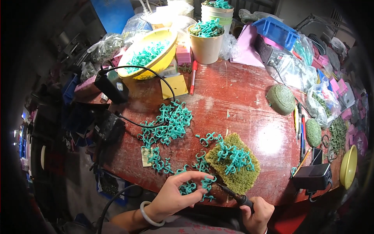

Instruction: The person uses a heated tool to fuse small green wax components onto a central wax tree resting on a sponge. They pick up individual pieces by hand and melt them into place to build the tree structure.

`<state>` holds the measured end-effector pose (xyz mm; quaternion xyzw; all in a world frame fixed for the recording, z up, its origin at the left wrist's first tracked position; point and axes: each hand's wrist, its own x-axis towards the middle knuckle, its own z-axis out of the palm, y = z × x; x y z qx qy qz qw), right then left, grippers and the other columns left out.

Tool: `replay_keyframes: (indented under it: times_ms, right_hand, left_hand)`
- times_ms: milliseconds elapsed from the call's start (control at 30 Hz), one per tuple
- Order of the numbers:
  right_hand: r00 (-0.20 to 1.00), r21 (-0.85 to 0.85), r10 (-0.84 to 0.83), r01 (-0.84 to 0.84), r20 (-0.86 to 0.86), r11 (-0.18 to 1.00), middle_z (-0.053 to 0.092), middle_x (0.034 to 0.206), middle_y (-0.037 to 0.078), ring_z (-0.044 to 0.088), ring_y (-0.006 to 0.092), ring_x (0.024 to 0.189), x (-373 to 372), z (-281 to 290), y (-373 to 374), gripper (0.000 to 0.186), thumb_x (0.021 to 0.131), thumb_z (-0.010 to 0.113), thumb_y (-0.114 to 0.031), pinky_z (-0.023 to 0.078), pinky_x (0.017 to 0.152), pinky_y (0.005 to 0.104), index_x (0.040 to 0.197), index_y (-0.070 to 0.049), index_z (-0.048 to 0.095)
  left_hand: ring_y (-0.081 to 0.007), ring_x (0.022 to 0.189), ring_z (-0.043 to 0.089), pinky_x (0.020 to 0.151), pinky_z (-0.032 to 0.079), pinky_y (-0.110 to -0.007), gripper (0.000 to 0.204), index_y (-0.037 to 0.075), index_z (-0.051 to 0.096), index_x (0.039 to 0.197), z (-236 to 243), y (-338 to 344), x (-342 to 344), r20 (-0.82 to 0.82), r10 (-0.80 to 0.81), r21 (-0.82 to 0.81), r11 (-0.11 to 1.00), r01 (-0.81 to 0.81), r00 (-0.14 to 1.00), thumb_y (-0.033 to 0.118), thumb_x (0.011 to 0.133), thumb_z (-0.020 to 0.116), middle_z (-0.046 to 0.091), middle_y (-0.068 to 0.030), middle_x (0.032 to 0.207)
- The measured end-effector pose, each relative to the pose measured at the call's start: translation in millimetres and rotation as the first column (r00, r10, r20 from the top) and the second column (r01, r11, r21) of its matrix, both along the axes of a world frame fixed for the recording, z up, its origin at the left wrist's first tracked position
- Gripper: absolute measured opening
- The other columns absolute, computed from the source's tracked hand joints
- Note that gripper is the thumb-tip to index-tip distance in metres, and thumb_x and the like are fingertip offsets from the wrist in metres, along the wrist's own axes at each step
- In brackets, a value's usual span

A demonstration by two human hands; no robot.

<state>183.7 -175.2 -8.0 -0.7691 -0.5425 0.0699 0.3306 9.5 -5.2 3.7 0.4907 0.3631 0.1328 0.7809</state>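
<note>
My left hand (177,193), with a pale bangle at its wrist, pinches a small curled teal piece (208,182) between thumb and fingertips. My right hand (257,214) is wrapped round a black-handled, pen-like tool (235,195). The tool's thin dark tip points toward the teal piece, close to it; whether they touch I cannot tell. Just beyond both hands lies a rough yellow-green sponge pad (243,183) with several teal ring-shaped pieces (233,156) heaped on it. More such pieces (187,188) lie on the table behind and around my left hand.
On the red worn table (241,105) lies a larger teal pile (171,121), crossed by a black cable. Behind stand a yellow basin (163,58) and a white bucket (206,48), both holding teal pieces. A red pen (193,78), green round block (281,100) and black box (311,177) lie about.
</note>
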Motion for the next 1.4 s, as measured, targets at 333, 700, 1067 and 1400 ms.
replay_keyframes:
  times_ms: [333,700,1067,1400]
  right_hand:
    - [1.000,-0.008,0.006,-0.006,-0.010,1.000,0.056,0.071,0.014,0.056,0.0328,0.057,-0.7,-1.7,-0.5,0.025,0.088,0.066,-0.027,0.045,0.052,0.0366,0.080,-0.004,0.058]
    - [1.000,0.024,-0.009,0.009,0.022,1.000,0.056,0.070,0.014,0.055,0.0330,0.055,-1.4,-5.9,-2.9,0.027,0.088,0.065,-0.029,0.043,0.051,0.0379,0.082,-0.004,0.058]
    - [1.000,-0.029,0.018,-0.018,0.000,0.999,0.057,0.071,0.014,0.057,0.0333,0.058,-3.8,-0.7,0.4,0.026,0.087,0.067,-0.028,0.045,0.053,0.0372,0.085,-0.003,0.059]
    - [1.000,-0.025,0.029,-0.029,0.010,0.999,0.056,0.071,0.015,0.057,0.0335,0.058,-3.5,-0.4,2.2,0.026,0.087,0.066,-0.027,0.045,0.053,0.0375,0.084,-0.003,0.059]
  left_hand:
    - [-0.0021,0.066,0.053,0.053,0.047,-0.018,0.034,0.005,0.063,0.117,-0.8,-0.2,-0.6,-0.011,-0.023,0.034,0.999,0.024,1.000,0.000,0.083,0.060,0.058,0.0009,0.083]
    - [-0.0021,0.066,0.053,0.054,0.046,-0.018,0.033,0.005,0.063,0.117,-1.6,1.0,-1.5,0.013,-0.032,0.040,0.999,0.032,0.999,0.001,0.084,0.061,0.059,0.0008,0.083]
    - [-0.0021,0.066,0.054,0.053,0.047,-0.018,0.033,0.006,0.064,0.116,-4.1,0.8,-3.0,-0.005,-0.048,0.040,0.998,0.048,0.999,0.003,0.083,0.062,0.059,0.0003,0.086]
    - [-0.0019,0.066,0.053,0.053,0.047,-0.018,0.033,0.006,0.064,0.116,-4.3,1.3,-2.3,-0.019,-0.059,0.060,0.996,0.060,0.998,0.003,0.083,0.063,0.059,0.0003,0.085]
